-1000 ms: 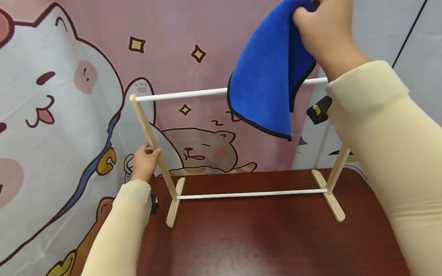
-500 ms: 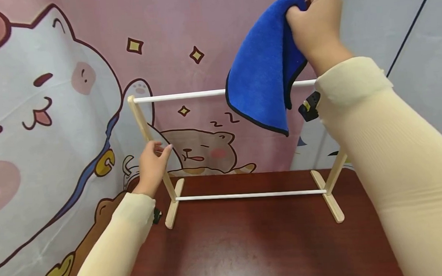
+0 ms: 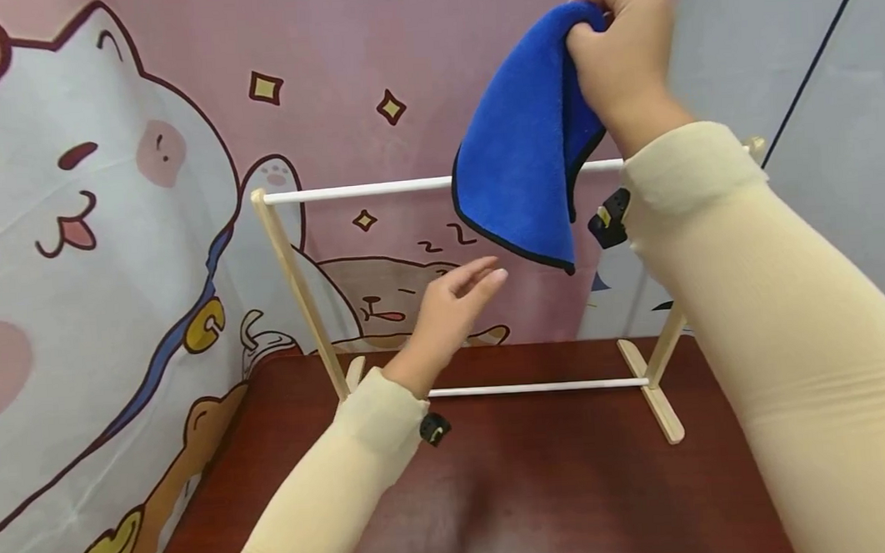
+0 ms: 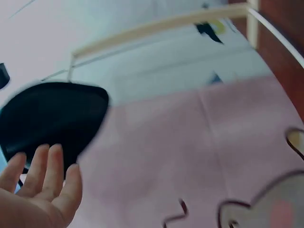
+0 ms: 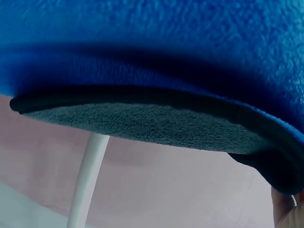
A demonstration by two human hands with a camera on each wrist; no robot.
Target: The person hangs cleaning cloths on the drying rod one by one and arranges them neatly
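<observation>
A blue cloth [image 3: 515, 156] with a black edge hangs folded, its lower corner pointing down. My right hand [image 3: 626, 54] pinches its top between thumb and fingers. In the right wrist view the cloth [image 5: 156, 28] fills the upper part, with fingertips [image 5: 285, 211] at its lower right corner. My left hand [image 3: 455, 309] is raised below and left of the cloth, fingers extended, holding nothing. In the left wrist view its spread fingers overlap the cloth, which looks dark there. Behind the cloth runs the upper white bar [image 3: 363, 190] of a wooden rack [image 3: 301, 296].
The rack stands on a dark reddish-brown table [image 3: 543, 472], its lower white bar [image 3: 538, 387] joining two wooden feet. A cartoon-printed backdrop [image 3: 176, 73] hangs close behind and to the left. Each wrist carries a small black camera [image 3: 610, 217].
My left hand has let go of the rack's left post and moved right, toward the cloth. The right hand with the cloth has shifted slightly left in view.
</observation>
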